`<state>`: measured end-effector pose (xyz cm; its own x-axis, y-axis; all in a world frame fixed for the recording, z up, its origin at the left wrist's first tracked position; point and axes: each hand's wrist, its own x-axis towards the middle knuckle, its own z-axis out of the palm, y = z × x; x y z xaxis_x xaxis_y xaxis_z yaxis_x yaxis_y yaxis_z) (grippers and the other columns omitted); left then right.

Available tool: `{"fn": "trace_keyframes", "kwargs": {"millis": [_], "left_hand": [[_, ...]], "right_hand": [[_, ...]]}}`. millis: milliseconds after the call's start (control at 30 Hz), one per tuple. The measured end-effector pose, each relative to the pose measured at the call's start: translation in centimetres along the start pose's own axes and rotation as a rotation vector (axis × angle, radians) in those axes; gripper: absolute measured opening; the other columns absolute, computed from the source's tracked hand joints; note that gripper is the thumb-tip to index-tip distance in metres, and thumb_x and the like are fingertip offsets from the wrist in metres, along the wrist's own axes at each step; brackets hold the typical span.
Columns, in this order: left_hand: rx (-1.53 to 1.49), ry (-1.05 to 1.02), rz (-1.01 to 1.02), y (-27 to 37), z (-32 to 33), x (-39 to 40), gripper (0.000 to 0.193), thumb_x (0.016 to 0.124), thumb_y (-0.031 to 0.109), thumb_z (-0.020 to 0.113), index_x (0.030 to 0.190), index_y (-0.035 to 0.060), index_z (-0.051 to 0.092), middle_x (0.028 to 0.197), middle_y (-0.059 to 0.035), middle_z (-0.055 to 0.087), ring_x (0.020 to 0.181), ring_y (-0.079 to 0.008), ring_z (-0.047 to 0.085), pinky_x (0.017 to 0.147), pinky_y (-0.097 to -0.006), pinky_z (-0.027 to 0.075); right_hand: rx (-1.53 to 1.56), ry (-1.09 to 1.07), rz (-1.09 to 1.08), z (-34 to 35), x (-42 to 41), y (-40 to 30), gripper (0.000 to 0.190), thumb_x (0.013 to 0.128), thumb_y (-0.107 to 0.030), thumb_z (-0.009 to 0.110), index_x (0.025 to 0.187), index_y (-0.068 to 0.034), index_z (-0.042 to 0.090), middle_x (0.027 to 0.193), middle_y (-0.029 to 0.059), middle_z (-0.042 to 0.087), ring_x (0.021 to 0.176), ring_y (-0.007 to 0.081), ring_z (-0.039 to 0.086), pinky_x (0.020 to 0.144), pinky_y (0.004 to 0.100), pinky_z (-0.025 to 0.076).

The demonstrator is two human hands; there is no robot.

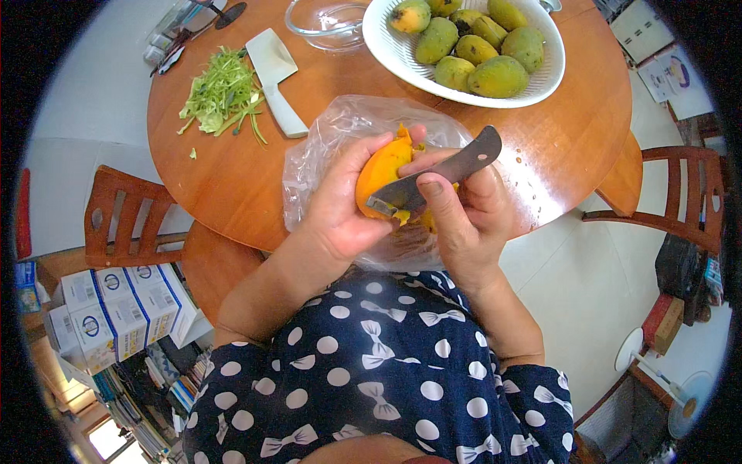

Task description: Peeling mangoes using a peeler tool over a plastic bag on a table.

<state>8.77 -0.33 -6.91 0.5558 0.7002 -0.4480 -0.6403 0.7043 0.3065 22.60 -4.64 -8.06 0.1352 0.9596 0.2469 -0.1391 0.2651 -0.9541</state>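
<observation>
My left hand [348,203] cradles a mango [379,168] with bare orange flesh. In my right hand [469,220] is a dark metal peeler [458,165], slanting up to the right, its bladed end against the lower part of the fruit. Bits of yellow-orange peel [401,217] hang near the blade. Beneath both hands a clear plastic bag [313,168] lies spread at the table's near edge, partly hidden by my forearms.
On the round wooden table [232,185] are a white plastic basket [400,75] of green mangoes [498,76], a glass bowl [327,26], a cleaver [275,69] and shredded greens [223,93]. Wooden chairs [124,217] stand left and right. Stacked boxes [122,310] are at lower left.
</observation>
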Motion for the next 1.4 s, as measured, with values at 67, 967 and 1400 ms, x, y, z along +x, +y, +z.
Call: {"fn": "trace_keyframes", "kwargs": {"millis": [67,967,1400], "left_hand": [[-0.022,-0.075,-0.009,0.1,-0.6,0.1,0.033,0.091,0.028,0.05,0.114,0.0048,0.057,0.109,-0.0096,0.061,0.1,-0.0207,0.059,0.088,-0.0361,0.047],[0.247,0.008,-0.08,0.1,0.1,-0.3,0.038,0.09,0.04,0.052,0.119,0.0153,0.054,0.099,-0.0063,0.061,0.082,-0.0191,0.059,0.059,-0.0375,0.05],[0.072,-0.263,-0.281,0.2,-1.8,0.0,0.039,0.092,0.039,0.05,0.114,0.0068,0.05,0.092,-0.0089,0.058,0.074,-0.0188,0.058,0.06,-0.0308,0.049]], "right_hand": [[0.022,0.016,0.015,0.1,-0.1,-0.1,0.018,0.083,-0.008,0.065,0.099,0.002,0.062,0.104,0.0122,0.064,0.098,0.0175,0.059,0.085,0.0292,0.045],[0.308,0.082,0.193,0.2,1.4,-0.3,0.018,0.092,-0.016,0.056,0.103,-0.002,0.06,0.094,0.0025,0.061,0.085,0.0085,0.055,0.077,0.0229,0.045],[0.321,0.1,0.184,-0.3,1.5,0.4,0.018,0.093,-0.015,0.055,0.103,-0.002,0.056,0.095,0.0076,0.063,0.087,0.0131,0.058,0.082,0.0268,0.047]]}}
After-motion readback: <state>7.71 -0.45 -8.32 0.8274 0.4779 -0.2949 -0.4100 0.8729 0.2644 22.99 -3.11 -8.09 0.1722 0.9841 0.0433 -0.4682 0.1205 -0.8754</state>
